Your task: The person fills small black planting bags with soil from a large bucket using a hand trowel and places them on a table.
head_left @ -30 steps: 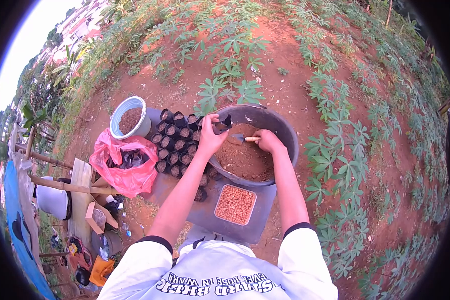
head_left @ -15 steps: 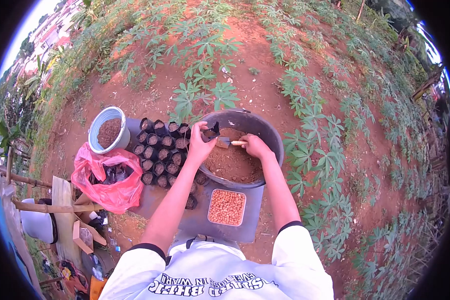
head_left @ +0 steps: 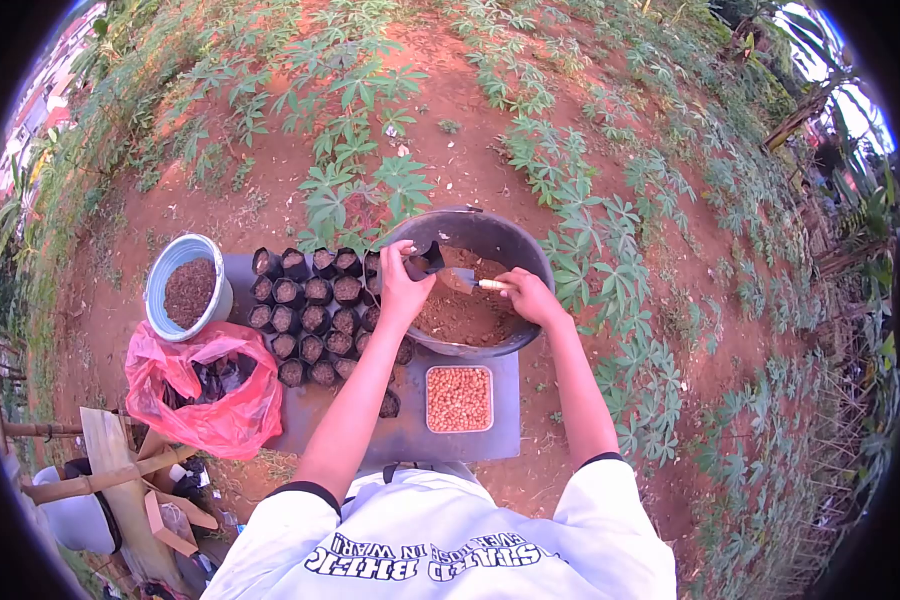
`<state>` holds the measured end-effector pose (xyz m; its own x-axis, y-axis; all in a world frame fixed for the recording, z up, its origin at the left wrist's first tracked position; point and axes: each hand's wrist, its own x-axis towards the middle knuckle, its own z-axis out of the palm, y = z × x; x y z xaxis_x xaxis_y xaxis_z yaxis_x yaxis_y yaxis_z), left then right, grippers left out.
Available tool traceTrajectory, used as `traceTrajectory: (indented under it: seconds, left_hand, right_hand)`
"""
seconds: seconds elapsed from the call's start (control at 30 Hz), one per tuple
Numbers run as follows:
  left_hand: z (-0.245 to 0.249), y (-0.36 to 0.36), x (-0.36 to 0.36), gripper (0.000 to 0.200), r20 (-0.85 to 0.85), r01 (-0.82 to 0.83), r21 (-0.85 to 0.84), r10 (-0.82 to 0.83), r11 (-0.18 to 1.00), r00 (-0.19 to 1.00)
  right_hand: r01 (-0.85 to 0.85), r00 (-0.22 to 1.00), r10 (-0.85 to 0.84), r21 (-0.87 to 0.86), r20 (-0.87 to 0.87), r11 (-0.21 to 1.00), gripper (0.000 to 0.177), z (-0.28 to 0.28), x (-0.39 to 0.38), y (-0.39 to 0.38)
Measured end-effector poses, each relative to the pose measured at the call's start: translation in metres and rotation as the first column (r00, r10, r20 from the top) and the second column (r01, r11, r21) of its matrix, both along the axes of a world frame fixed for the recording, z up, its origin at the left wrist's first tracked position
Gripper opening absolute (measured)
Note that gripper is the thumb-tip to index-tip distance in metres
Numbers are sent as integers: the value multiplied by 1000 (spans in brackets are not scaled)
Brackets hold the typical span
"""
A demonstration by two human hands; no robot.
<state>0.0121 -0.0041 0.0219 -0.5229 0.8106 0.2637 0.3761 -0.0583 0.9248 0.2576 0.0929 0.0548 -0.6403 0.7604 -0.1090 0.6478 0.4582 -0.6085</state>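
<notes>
My left hand (head_left: 406, 285) grips a small black bag (head_left: 431, 257) over the left part of a large dark basin (head_left: 535, 262). Closed round the pale handle of a small trowel (head_left: 461, 281) is my right hand (head_left: 530, 296); the trowel's blade carries brown soil and points at the bag. Loose brown soil (head_left: 465, 322) lies in the basin below. Left of my left forearm, several soil-filled black bags (head_left: 316, 291) stand in rows. A square clear container of orange-yellow kernels (head_left: 459, 399) sits just below the basin.
Everything rests on a grey table (head_left: 490, 445). At its left are a light blue bucket (head_left: 228, 297) of dark soil and a pink plastic bag (head_left: 232, 427) with black plastic inside. Bamboo poles and planks (head_left: 120, 480) are at lower left; leafy plants grow beyond.
The view has shifted, so the plants and basin appear further left. The trowel blade, with soil on it, is now close to the black bag's opening. Both hands keep their holds.
</notes>
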Motion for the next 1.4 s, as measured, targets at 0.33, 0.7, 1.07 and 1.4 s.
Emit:
traceTrajectory:
  seconds: [0.33, 0.7, 1.07, 1.4]
  left_hand:
    - [-3, -2, 5, 65, -46, 66, 54, -63, 996, 997]
    - [3, -7, 4, 64, -79, 89, 49, -85, 995, 993]
    - [4, -9, 3, 67, -100, 107, 119, -96, 987, 990]
    - [3, -8, 4, 66, -91, 117, 81, -109, 990, 990]
  right_hand:
    - [115, 991, -121, 92, 65, 989, 32, 83, 33, -32]
    - [105, 991, -112, 94, 69, 990, 27, 125, -9, -51]
    - [-91, 969, 49, 164, 244, 982, 24, 129, -45, -45]
    - [-261, 872, 155, 173, 464, 950, 23, 148, -86, -33]
